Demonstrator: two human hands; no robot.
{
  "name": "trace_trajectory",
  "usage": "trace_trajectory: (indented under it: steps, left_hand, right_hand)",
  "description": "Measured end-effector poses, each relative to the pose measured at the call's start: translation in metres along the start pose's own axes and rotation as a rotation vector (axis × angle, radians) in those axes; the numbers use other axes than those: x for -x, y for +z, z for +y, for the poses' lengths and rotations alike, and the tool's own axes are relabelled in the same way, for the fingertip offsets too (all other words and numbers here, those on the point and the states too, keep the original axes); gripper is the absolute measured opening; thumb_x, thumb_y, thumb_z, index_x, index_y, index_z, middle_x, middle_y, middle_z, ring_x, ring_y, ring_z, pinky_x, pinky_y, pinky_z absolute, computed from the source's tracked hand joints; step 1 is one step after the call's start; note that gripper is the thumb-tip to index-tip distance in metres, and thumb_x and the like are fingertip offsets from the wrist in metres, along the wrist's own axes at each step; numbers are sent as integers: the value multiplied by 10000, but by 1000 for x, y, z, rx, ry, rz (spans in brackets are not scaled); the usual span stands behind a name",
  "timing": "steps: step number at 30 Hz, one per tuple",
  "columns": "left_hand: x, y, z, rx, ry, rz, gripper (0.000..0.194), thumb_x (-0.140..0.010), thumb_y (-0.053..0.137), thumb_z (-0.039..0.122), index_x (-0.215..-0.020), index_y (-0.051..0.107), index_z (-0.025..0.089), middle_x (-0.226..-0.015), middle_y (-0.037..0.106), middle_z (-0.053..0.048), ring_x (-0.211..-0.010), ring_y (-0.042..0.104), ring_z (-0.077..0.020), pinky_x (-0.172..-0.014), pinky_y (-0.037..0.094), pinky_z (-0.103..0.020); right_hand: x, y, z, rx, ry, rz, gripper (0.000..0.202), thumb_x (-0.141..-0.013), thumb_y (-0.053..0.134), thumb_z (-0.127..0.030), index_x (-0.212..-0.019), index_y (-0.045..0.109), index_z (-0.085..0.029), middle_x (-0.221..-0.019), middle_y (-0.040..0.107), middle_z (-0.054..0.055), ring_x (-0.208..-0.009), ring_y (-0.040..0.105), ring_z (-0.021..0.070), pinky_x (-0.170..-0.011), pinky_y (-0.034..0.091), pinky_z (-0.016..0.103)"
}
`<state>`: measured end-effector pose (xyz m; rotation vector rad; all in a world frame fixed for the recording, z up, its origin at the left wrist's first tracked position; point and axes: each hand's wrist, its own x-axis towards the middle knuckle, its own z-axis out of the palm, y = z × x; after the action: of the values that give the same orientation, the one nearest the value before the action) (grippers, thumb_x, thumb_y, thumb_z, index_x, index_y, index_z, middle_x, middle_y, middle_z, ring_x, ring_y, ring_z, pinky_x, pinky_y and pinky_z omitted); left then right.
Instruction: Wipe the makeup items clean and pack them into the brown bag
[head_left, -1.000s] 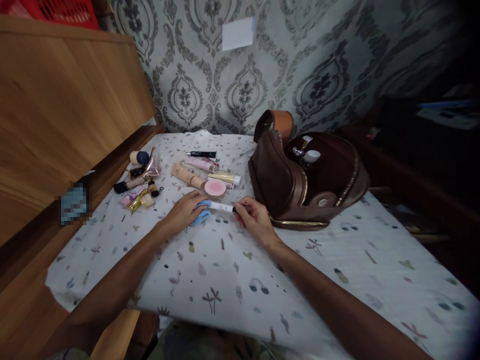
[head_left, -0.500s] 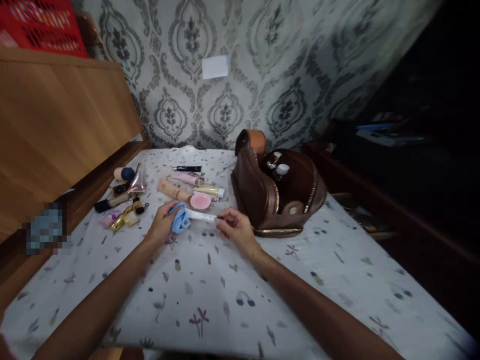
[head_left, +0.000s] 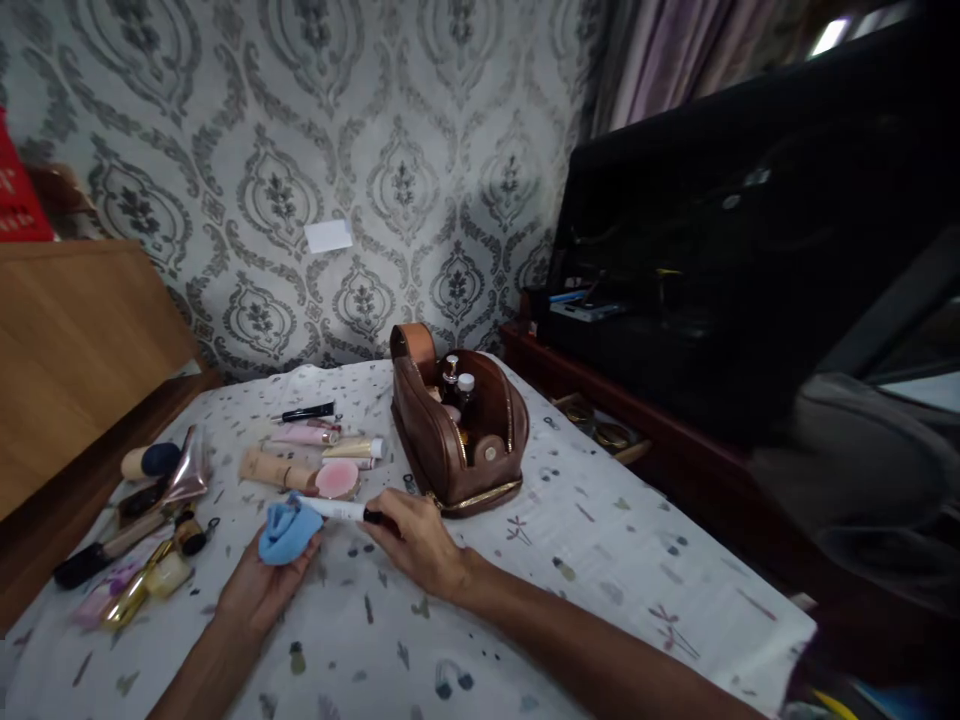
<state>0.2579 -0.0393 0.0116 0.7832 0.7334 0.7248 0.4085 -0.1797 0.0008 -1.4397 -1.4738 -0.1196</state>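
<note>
- Holds a blue cloth [head_left: 287, 532] in the left hand [head_left: 259, 592], with fingers clamped on it from below and partly hidden by it.
- Pinches the black end of a white tube [head_left: 341, 510] in the right hand [head_left: 421, 542], with thumb and fingers clamped together there.
- Keeps the white tube above the patterned tablecloth [head_left: 360, 655], with its far end against the blue cloth.
- Has a pink compact [head_left: 337, 479] and a peach tube [head_left: 262, 468] just beyond, and an open brown bag [head_left: 431, 455] to the right.
</note>
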Motion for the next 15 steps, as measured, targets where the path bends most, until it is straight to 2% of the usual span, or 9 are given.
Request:
trace_trajectory:
  steps: [3,7,10,15]
  left_hand:
    - [9,5,0,8,-101,23,58,-728,668,206,-769,705,191,-805,752,-43,-778,711,-197,-702,604,-272]
    - [16,10,0,-197,-80,-150,280,-551,853,243,-791,727,172,-771,736,-46,-708,681,-184,-593,553,-228]
    - [15,11,-5,-312,-77,-258,403,-515,903,303,-853,725,175,-771,722,-37,-679,661,-167,-580,522,-219]
    - [10,3,-17,-451,-142,-277,509,-540,908,415,-941,699,182,-752,705,-27,-587,613,-145,-519,464,-212]
  right_hand:
    - [-6,-9,-7,-65,70,38,78,-910,608,-300,-884,590,-229,-727,616,-9,-589,536,134,-569,439,233]
    - [-19,-29,-19,-80,81,37,95,-924,593,-323,-914,606,-229,-724,615,-11,-594,536,133,-582,451,236]
    - [-31,-53,-26,-43,51,47,133,-944,563,-352,-959,612,-229,-738,616,-1,-609,545,138,-589,457,244]
    - [-55,-100,-29,66,36,130,165,-940,563,-368,-957,621,-214,-702,585,-3,-607,545,138,-575,435,246]
